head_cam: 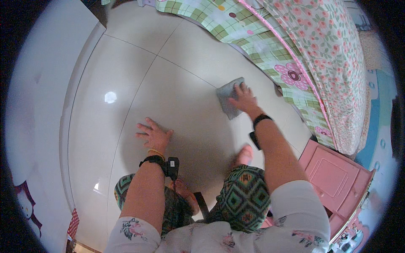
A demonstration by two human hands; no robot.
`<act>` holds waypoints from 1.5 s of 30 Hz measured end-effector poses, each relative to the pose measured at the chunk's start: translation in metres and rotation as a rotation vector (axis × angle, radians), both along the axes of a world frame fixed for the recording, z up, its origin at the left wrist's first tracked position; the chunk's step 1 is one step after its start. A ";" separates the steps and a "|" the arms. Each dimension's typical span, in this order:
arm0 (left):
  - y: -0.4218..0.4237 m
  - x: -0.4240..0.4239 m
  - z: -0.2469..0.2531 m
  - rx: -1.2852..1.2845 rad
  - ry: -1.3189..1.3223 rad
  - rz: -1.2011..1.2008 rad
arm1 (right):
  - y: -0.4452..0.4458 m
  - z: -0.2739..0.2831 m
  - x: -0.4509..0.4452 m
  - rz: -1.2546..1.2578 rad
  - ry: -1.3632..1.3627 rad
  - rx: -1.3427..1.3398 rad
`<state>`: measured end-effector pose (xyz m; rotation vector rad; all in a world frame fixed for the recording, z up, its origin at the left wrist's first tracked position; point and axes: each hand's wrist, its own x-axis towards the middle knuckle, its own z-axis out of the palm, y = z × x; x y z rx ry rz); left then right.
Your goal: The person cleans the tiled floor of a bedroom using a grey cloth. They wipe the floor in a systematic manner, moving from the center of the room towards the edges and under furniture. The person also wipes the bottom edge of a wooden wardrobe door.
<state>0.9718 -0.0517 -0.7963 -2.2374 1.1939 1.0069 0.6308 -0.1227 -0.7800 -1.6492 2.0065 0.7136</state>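
A grey cloth [226, 98] lies flat on the glossy tiled floor [177, 82], right of the middle. My right hand [245, 98] presses on the cloth's right part with its fingers spread, a black band round the wrist. My left hand [155, 135] rests on or just over the tiles with its fingers apart, holding nothing. A black strap with a small black device [172, 168] sits at the left wrist. The palm sides of both hands are hidden.
Along the right runs a bed with a green checked skirt [292, 76] and a floral cover [335, 60]. A pink cabinet [332, 170] stands at the lower right. A white panel [47, 79] with a baseboard lines the left. My bare feet and knees are below.
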 end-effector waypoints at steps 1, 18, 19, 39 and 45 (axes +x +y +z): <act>0.005 0.008 -0.001 -0.019 0.008 0.004 | -0.003 0.021 -0.008 0.069 -0.022 -0.100; 0.000 0.076 -0.046 -0.283 -0.103 0.085 | -0.029 -0.113 0.019 -0.494 0.219 -0.629; 0.001 0.078 -0.051 -0.213 -0.119 0.035 | -0.049 -0.118 0.016 -0.385 0.172 -0.640; -0.030 0.037 -0.059 -0.055 -0.085 0.212 | -0.265 -0.138 0.365 0.785 -0.240 -0.521; -0.039 0.031 -0.059 -0.200 -0.085 0.192 | -0.170 -0.130 0.473 1.075 -0.664 -0.314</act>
